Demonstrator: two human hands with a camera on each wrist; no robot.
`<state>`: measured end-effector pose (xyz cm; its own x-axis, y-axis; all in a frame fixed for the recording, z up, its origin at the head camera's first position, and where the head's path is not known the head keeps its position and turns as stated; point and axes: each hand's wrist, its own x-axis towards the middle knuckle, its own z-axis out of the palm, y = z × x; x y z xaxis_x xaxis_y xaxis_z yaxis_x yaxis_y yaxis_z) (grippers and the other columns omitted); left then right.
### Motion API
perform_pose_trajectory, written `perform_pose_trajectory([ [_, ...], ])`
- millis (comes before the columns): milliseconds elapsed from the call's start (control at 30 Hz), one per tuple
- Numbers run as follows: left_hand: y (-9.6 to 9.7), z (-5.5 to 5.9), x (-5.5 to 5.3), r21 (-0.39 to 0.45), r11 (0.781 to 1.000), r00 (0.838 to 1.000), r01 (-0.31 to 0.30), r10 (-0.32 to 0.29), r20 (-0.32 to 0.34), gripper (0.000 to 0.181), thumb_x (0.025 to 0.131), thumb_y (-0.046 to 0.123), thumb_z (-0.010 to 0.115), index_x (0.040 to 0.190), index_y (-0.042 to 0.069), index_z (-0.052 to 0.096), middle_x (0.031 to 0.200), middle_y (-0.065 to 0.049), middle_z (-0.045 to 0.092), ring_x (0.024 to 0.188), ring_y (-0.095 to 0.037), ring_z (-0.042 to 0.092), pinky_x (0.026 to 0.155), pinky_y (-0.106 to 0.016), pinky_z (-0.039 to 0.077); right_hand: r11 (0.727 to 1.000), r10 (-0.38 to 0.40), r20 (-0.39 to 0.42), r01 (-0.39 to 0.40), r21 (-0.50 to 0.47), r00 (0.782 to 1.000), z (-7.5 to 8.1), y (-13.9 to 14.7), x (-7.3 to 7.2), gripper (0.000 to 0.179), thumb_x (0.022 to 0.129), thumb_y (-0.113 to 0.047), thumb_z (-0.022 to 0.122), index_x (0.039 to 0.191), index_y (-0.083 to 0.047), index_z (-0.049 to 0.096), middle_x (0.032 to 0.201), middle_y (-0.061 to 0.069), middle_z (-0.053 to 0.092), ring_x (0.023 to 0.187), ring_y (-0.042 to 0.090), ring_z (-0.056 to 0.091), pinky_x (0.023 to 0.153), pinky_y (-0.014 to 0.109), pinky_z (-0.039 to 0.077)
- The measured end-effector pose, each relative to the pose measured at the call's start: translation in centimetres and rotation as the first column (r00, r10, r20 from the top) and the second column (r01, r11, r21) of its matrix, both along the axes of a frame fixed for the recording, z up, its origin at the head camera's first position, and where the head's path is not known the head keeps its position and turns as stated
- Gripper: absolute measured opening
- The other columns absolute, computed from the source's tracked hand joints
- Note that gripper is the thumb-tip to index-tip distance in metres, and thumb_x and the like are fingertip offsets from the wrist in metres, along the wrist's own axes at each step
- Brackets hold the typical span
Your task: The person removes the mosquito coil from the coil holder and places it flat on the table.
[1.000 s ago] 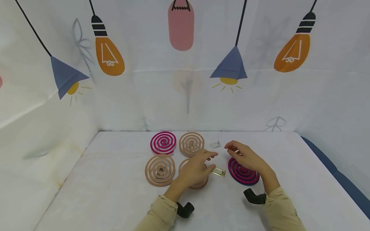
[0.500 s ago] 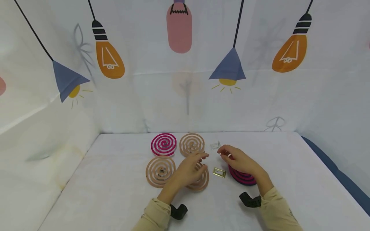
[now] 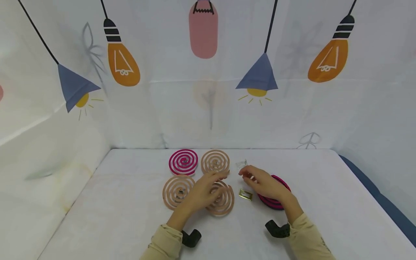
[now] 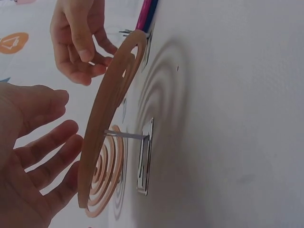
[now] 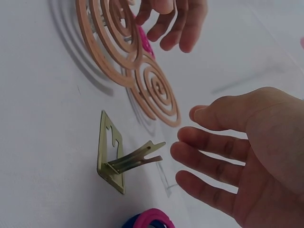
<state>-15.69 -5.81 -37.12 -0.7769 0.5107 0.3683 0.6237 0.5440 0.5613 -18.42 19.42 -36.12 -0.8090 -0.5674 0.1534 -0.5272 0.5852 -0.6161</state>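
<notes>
My left hand [image 3: 202, 192], fingers loosely bent and holding nothing, hovers over the front-right tan mosquito coil [image 3: 224, 207]. In the left wrist view that coil [image 4: 97, 123] sits raised on a metal stand [image 4: 147, 156]; whether a fingertip touches its edge I cannot tell. My right hand [image 3: 266, 185] is also unoccupied, above the table between a gold stand [image 3: 245, 195] and a stacked-looking magenta and dark blue coil [image 3: 273, 206], which it partly covers. The right wrist view shows the gold stand [image 5: 111, 159] with its forked prong raised, near the right fingertips.
Left of and behind the hands are a magenta coil [image 3: 183, 161] and two more tan coils, one at the back [image 3: 215, 160] and one at the front left [image 3: 177, 191]. A silvery stand [image 3: 241, 164] lies beyond the right hand. A white curtain [image 3: 156, 119] backs the table.
Both hands have drifted left and away from the gold stand, which now shows fully. The left hand has come off its end; coils and stands look unmoved.
</notes>
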Motion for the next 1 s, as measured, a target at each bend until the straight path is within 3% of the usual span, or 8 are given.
perform_pose_trajectory([
  [333,-1.4,0.6,-0.5,-0.011,1.0,1.0,-0.014,0.014,-0.011,0.044,0.083,0.01,0.069,0.126,0.02,0.06,0.119,0.0,0.061,0.113,-0.016,0.054,0.095,-0.036,0.046,0.999,0.025,-0.002,-0.025,0.031,1.0,0.0,-0.7,-0.1,0.024,0.096,-0.01,0.052,0.119,-0.007,0.055,0.108,0.008,0.063,0.098,0.015,0.059,0.081,0.033,0.051],
  [600,-2.5,0.6,-0.9,0.003,1.0,1.0,-0.018,0.018,0.011,0.037,0.084,0.011,0.069,0.12,0.011,0.063,0.113,-0.006,0.063,0.111,-0.018,0.058,0.095,-0.037,0.046,0.998,0.004,0.043,-0.006,0.057,0.999,0.0,-1.1,0.1,0.023,0.096,-0.012,0.052,0.118,-0.009,0.056,0.109,0.005,0.063,0.097,0.013,0.057,0.082,0.036,0.051],
  [1000,-2.9,0.6,-0.7,-0.049,0.999,0.998,-0.011,0.014,0.064,0.039,0.086,0.014,0.068,0.124,0.013,0.06,0.118,-0.004,0.06,0.111,-0.02,0.059,0.092,-0.039,0.049,0.998,0.015,0.041,-0.017,0.059,0.999,-0.4,-1.1,0.3,0.024,0.095,-0.011,0.052,0.12,-0.008,0.054,0.107,0.007,0.063,0.095,0.013,0.057,0.08,0.034,0.05],
])
